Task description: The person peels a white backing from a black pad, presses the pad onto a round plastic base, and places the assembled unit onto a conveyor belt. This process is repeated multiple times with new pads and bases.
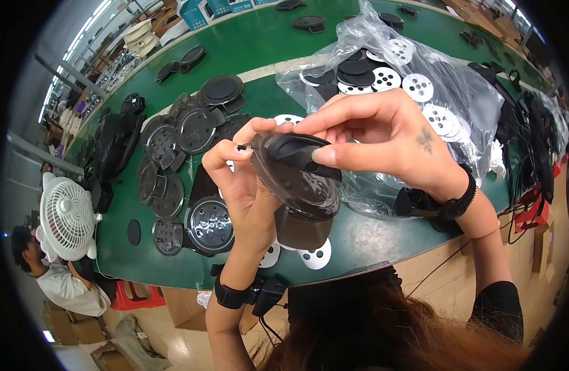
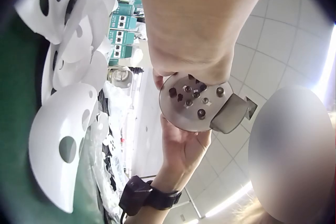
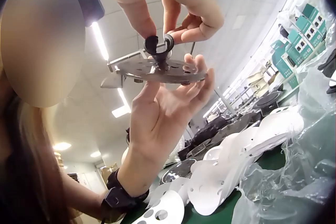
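My left hand grips a round dark plastic base plate with a squared tab, raised above the table and tilted. Studs and holes show on its underside in the left wrist view. Over the upper face, my right hand pinches a thin black round pad between thumb and fingers. The pad is bent so both edges curl upward, and its middle dips to the plate's face in the right wrist view. Fingertips of the left hand wrap the plate's rim from below.
Several dark base plates lie piled at left on the green table. A clear plastic bag with white perforated discs and black pads spreads at right. One black disc lies near a white fan. Another person sits at far left.
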`<state>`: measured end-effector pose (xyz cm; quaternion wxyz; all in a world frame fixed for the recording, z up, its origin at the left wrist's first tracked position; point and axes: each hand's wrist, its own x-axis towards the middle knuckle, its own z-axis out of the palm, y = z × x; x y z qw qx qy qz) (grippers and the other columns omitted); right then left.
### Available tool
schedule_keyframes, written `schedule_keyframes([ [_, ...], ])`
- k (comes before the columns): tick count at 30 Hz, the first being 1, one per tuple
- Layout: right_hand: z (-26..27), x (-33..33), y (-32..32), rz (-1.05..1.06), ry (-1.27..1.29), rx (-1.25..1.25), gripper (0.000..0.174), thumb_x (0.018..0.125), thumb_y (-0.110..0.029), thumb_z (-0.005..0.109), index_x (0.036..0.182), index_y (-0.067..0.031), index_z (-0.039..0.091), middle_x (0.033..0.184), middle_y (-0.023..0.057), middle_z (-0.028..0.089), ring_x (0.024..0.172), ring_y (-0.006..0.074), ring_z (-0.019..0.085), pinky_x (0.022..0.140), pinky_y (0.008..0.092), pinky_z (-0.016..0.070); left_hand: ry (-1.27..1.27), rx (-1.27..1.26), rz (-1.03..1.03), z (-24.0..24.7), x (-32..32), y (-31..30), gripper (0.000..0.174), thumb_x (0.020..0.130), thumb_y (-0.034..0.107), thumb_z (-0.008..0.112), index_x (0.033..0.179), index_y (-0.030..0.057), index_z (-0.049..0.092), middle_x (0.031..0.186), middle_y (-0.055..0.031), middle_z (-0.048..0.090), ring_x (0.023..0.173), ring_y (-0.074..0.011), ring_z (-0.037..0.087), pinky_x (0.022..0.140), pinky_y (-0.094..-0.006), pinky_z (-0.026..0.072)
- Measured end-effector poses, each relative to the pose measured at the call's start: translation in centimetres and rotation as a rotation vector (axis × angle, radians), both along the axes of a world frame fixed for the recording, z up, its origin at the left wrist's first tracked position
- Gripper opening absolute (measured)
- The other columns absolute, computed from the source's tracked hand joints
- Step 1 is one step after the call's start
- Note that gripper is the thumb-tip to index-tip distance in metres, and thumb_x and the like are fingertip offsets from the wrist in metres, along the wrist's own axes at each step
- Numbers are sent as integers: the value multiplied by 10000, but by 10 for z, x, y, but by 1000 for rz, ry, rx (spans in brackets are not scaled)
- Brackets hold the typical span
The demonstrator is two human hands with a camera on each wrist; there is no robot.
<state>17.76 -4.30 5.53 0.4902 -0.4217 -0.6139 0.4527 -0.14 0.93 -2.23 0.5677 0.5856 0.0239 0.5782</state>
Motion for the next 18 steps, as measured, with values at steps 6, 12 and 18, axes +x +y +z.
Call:
schedule_keyframes([
  [6,-8,-5,-2,88,-259,111,626,649,-112,797,1223,-62,551,1116,60,520,1040,168,494,856,289,402,-25,-238,-5,1,-2,-1,471,818,140,675,1084,169,287,1256,-224,370,1137,-295,471,916,-386,460],
  [12,-9,-11,-4,-47,-495,319,800,616,-167,834,1295,-100,414,1131,65,485,1023,184,527,860,297,425,-130,-476,-145,-2,4,-2,392,803,274,583,1088,127,357,1236,-195,409,1110,-313,490,914,-420,473],
  [18,9,-4,-1,118,-197,-260,694,675,-205,809,1211,-12,412,936,97,599,624,82,573,469,191,456,33,-383,-97,14,4,-11,305,933,220,511,1121,153,282,1218,-216,444,1107,-264,494,899,-372,480],
])
